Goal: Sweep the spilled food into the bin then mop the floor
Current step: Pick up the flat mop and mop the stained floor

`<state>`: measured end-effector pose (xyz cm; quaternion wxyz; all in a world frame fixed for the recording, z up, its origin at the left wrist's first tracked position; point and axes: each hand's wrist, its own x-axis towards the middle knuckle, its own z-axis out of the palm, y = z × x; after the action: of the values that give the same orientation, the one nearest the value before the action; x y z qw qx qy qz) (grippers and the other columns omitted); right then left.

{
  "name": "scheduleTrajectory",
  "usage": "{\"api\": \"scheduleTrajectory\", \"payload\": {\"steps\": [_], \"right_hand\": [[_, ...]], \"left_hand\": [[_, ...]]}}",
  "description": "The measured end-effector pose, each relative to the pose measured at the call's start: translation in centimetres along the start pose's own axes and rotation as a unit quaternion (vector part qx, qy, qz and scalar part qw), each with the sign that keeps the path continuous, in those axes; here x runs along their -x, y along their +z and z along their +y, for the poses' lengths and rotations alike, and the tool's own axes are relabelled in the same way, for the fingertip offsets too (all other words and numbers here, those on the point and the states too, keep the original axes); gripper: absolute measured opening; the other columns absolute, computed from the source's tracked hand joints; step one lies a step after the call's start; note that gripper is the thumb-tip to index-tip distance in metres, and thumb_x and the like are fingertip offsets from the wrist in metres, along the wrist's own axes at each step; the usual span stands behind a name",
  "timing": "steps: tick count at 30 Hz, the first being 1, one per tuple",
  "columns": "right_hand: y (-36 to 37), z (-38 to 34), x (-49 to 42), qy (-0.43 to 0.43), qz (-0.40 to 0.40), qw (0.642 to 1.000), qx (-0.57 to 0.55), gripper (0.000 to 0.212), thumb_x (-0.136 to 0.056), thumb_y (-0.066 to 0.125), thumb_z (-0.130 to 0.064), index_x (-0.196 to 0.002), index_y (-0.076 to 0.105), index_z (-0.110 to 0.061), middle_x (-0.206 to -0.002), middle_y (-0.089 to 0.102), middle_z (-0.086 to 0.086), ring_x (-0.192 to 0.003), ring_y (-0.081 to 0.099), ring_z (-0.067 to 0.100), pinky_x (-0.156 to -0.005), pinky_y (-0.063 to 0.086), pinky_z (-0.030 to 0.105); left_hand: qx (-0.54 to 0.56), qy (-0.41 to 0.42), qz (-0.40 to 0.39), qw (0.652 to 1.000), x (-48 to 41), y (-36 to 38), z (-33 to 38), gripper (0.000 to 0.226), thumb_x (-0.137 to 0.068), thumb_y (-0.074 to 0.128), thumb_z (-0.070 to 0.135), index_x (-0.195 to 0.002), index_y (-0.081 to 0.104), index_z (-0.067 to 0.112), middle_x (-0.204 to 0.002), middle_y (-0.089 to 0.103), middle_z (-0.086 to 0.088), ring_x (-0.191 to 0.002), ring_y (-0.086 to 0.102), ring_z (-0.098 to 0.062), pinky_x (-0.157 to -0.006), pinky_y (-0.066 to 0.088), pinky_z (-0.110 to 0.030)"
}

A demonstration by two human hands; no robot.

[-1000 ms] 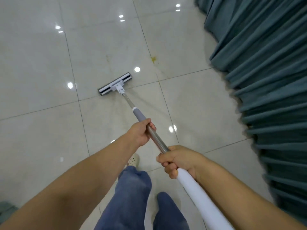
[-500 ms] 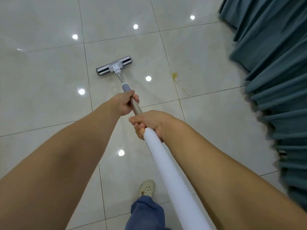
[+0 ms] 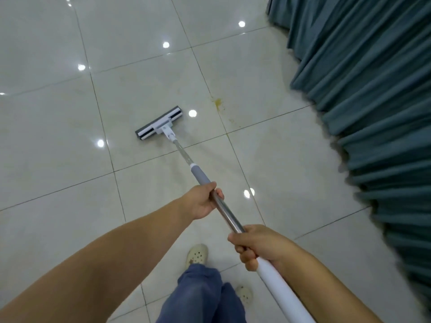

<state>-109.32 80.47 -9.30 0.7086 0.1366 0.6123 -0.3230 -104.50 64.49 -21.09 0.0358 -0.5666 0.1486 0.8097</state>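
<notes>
Both hands hold a long mop. My left hand (image 3: pixel 202 202) grips the metal shaft just below the grey sleeve. Lower down, my right hand (image 3: pixel 255 246) is wrapped around the shaft where the white handle begins. The flat grey-and-white mop head (image 3: pixel 158 124) lies on the pale glossy tile floor (image 3: pixel 58 136), ahead and slightly left. A yellowish food stain (image 3: pixel 218 102) with small specks trailing toward me marks the tile to the right of the mop head, apart from it.
A teal pleated curtain (image 3: pixel 373 101) hangs down the whole right side, its hem on the floor. My legs in blue trousers (image 3: pixel 203 294) and pale perforated clogs (image 3: pixel 197 254) stand at the bottom centre. Ceiling lights glint off the tiles.
The mop head has been drawn back toward me and to the right, closer to the stain. My arms have pulled in and my hands sit farther apart on the shaft.
</notes>
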Motion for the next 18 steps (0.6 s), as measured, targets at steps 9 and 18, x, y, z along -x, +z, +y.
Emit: {"api": "scheduleTrajectory", "payload": {"steps": [9,18], "right_hand": [[-8.3,14.3,11.0,0.006,0.036,0.999,-0.011,0.010,-0.091,0.060,-0.010,-0.089,0.051,-0.005,-0.056,0.050,0.002,-0.041,0.040,0.007,-0.039,0.039,0.018],[-11.2,14.5,11.2,0.024,0.039,0.999,0.002,0.013,-0.086,0.065,-0.011,-0.093,0.054,-0.009,-0.056,0.053,0.003,-0.042,0.043,0.008,-0.040,0.044,0.017]], "left_hand": [[-0.066,-0.071,0.006,0.995,6.6,6.6,-17.8,0.008,-0.097,0.046,0.008,-0.091,0.042,0.007,-0.066,0.042,-0.006,-0.054,0.041,-0.014,-0.043,0.049,-0.022],[-0.095,-0.058,0.001,0.994,5.8,9.6,-19.4,0.013,-0.097,0.046,0.008,-0.085,0.043,0.007,-0.062,0.041,-0.005,-0.050,0.042,-0.015,-0.050,0.046,-0.026]]}}
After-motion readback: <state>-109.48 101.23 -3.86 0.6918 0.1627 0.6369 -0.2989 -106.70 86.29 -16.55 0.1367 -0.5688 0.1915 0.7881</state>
